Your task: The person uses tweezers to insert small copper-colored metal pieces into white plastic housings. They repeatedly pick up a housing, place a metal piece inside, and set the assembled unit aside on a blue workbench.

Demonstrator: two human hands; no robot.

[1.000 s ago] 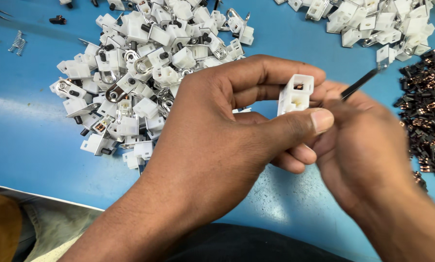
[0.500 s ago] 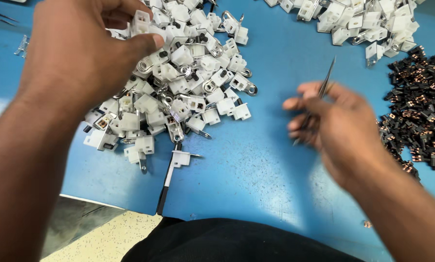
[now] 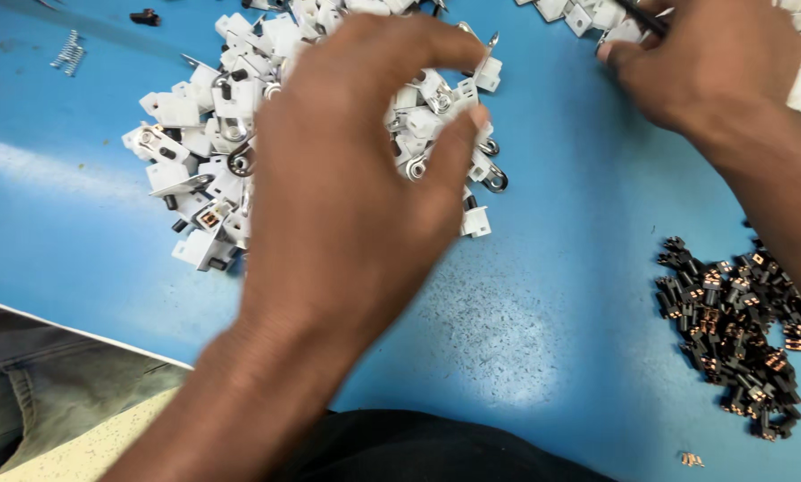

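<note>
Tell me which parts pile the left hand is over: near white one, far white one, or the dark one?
The near white pile, centre-left on the blue table. The left hand spreads over it. The right hand is at the far white pile; the dark copper-tipped pile lies untouched.

blue worktable [image 3: 543, 295], scuffed and busy at its edges

a heap of small black parts with copper-coloured contacts [image 3: 740, 330] lies at the right side, with two or three tiny copper bits [image 3: 691, 460] loose on the table just below it — well apart from the heap's lower edge. a small metal coil spring [image 3: 68, 52] rests near the top left corner, and a little black piece [image 3: 145, 16] sits just beyond it toward the top edge. the tabletop shows pale worn speckling in its middle. below the table's front edge, at the lower left, a fold of grey cloth [image 3: 34, 375] and a strip of pale speckled floor [image 3: 88, 437] show.
</note>
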